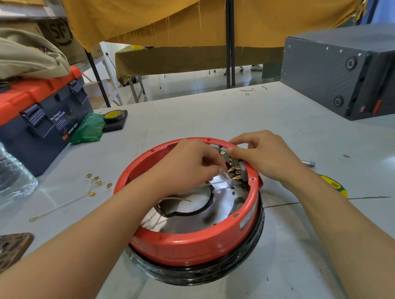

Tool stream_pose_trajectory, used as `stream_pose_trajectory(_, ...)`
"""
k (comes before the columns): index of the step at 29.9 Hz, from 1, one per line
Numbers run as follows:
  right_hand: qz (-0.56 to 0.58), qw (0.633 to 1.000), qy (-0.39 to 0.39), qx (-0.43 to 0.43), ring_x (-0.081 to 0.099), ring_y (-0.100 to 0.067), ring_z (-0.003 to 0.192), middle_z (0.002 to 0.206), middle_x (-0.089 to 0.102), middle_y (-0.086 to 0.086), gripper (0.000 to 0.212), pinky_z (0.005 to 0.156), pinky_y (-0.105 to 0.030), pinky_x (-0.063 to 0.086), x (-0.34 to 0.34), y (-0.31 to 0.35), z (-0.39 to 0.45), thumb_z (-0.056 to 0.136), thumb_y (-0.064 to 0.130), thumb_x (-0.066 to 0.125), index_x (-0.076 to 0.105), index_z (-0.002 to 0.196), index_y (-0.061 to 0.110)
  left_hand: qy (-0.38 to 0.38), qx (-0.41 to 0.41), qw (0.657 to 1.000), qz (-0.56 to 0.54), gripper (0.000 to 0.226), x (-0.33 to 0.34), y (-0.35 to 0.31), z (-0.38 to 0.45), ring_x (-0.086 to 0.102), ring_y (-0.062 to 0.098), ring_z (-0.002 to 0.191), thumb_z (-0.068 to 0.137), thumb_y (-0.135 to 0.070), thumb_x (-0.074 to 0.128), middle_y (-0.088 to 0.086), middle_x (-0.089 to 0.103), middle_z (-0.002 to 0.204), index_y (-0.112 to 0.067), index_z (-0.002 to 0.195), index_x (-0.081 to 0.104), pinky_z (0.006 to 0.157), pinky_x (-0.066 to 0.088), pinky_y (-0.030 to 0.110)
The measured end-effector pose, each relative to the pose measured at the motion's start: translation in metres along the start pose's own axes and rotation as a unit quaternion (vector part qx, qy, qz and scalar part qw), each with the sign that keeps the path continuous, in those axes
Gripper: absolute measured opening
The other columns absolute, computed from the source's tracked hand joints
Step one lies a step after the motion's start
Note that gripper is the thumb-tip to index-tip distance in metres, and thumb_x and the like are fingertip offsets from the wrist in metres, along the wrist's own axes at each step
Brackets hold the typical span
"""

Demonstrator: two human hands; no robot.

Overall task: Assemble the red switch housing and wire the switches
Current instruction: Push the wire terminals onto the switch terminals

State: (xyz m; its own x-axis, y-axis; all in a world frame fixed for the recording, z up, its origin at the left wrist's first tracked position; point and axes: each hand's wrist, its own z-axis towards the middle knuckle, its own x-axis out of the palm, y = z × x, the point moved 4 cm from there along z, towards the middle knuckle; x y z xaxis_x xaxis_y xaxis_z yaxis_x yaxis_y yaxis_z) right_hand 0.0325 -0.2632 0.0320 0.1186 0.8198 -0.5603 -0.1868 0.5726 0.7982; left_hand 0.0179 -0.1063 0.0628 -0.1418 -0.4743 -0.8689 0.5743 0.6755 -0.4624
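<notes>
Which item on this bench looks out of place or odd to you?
Loose white wires with brass terminals lie scattered on the table, left of the red housing, not yet fitted. Nothing looks spilled or broken.

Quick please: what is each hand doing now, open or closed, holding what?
Left hand: closed, pinching a white wire inside the red housing.
Right hand: closed, gripping a grey switch.

Single head-worn wide-angle view, looking forward and down from above the near edge of the surface point(274, 121). Both forearms enter from the bottom corners and meet at centre, close to the lens, over the red housing point(189, 242). The far field takes in a hanging yellow cloth point(201, 10) and floor beyond. Straight lines bow toward the frame edges. No second view exists.
</notes>
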Motion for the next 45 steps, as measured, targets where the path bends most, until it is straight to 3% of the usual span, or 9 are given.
stream_pose_trajectory(4, 0.048, 0.999, 0.018, 0.016, 0.054, -0.005, 0.056, 0.065, 0.061, 0.009, 0.018, 0.065, -0.023, 0.044, -0.001, -0.004, 0.000, 0.087, 0.028, 0.065, 0.074, 0.101, 0.023, -0.043, -0.025, 0.999, -0.022, 0.012, -0.023, 0.014, -0.015, 0.062, 0.007, 0.083, 0.085, -0.015, 0.067, -0.006, 0.070, 0.089, -0.024, 0.088, 0.073, 0.076, 0.046, 0.020)
stream_pose_trajectory(11, 0.170, 0.982, 0.038, 0.069, 0.054, -0.012, 0.045, 0.057, 0.064, -0.005, 0.015, 0.046, -0.018, 0.048, -0.001, -0.006, 0.000, 0.085, 0.018, 0.068, 0.075, 0.098, 0.018, -0.193, -0.105, 0.973, -0.063, 0.016, -0.051, 0.069, -0.063, 0.059, 0.005, 0.099, 0.087, -0.009, 0.064, -0.005, 0.063, 0.106, -0.020, 0.096, 0.071, 0.088, 0.045, 0.021)
stream_pose_trajectory(13, 0.191, 0.979, 0.026, 0.074, 0.057, -0.017, 0.056, 0.070, 0.069, -0.013, 0.015, 0.048, -0.018, 0.049, 0.000, -0.006, -0.001, 0.082, 0.017, 0.071, 0.075, 0.096, 0.015, -0.214, -0.145, 0.961, -0.094, 0.017, -0.053, 0.088, -0.077, 0.060, 0.005, 0.098, 0.088, -0.009, 0.062, -0.005, 0.065, 0.106, -0.023, 0.094, 0.069, 0.088, 0.047, 0.023)
stream_pose_trajectory(17, 0.214, 0.972, 0.055, 0.080, 0.059, -0.030, 0.074, 0.100, 0.065, -0.030, 0.012, 0.066, -0.033, 0.052, 0.006, -0.003, -0.003, 0.082, 0.020, 0.071, 0.076, 0.092, 0.018, -0.233, -0.204, 0.949, -0.055, 0.017, -0.053, 0.121, -0.101, 0.061, 0.011, 0.089, 0.091, -0.008, 0.058, -0.002, 0.067, 0.101, -0.021, 0.096, 0.068, 0.087, 0.047, 0.029)
stream_pose_trajectory(20, 0.214, 0.970, 0.089, 0.079, 0.062, -0.032, 0.084, 0.103, 0.068, -0.023, 0.017, 0.088, -0.049, 0.050, 0.013, -0.002, -0.003, 0.084, 0.013, 0.066, 0.073, 0.098, 0.018, -0.213, -0.217, 0.953, 0.006, 0.014, -0.048, 0.136, -0.113, 0.060, 0.012, 0.090, 0.089, -0.008, 0.062, 0.001, 0.066, 0.103, -0.015, 0.098, 0.068, 0.085, 0.044, 0.025)
stream_pose_trajectory(24, 0.221, 0.969, 0.076, 0.083, 0.066, -0.032, 0.096, 0.103, 0.072, -0.013, 0.021, 0.098, -0.050, 0.047, 0.017, -0.002, -0.003, 0.086, 0.006, 0.062, 0.071, 0.104, 0.013, -0.197, -0.235, 0.951, 0.043, 0.013, -0.040, 0.144, -0.114, 0.057, 0.013, 0.086, 0.086, -0.017, 0.067, 0.002, 0.065, 0.098, -0.015, 0.098, 0.071, 0.078, 0.041, 0.025)
stream_pose_trajectory(29, 0.217, 0.970, 0.068, 0.080, 0.065, -0.036, 0.102, 0.102, 0.072, -0.013, 0.021, 0.100, -0.051, 0.046, 0.018, -0.002, -0.003, 0.085, 0.007, 0.062, 0.071, 0.104, 0.013, -0.204, -0.252, 0.942, 0.085, 0.012, -0.027, 0.151, -0.113, 0.053, 0.014, 0.084, 0.086, -0.026, 0.067, 0.002, 0.058, 0.094, -0.019, 0.093, 0.073, 0.074, 0.038, 0.025)
stream_pose_trajectory(37, 0.199, 0.974, 0.078, 0.079, 0.067, -0.031, 0.098, 0.099, 0.074, -0.007, 0.021, 0.094, -0.045, 0.050, 0.017, -0.007, -0.001, 0.085, 0.011, 0.062, 0.073, 0.102, 0.019, -0.268, -0.272, 0.921, 0.076, 0.009, -0.031, 0.165, -0.122, 0.055, 0.019, 0.081, 0.084, -0.008, 0.063, 0.007, 0.061, 0.089, -0.005, 0.080, 0.070, 0.073, 0.037, 0.022)
stream_pose_trajectory(45, 0.195, 0.975, 0.078, 0.077, 0.069, -0.027, 0.093, 0.097, 0.074, -0.005, 0.020, 0.085, -0.037, 0.052, 0.016, -0.006, -0.001, 0.085, 0.011, 0.063, 0.073, 0.100, 0.020, -0.326, -0.257, 0.908, 0.046, 0.005, -0.040, 0.164, -0.130, 0.055, 0.017, 0.076, 0.085, -0.006, 0.063, 0.006, 0.059, 0.094, -0.007, 0.081, 0.067, 0.073, 0.037, 0.021)
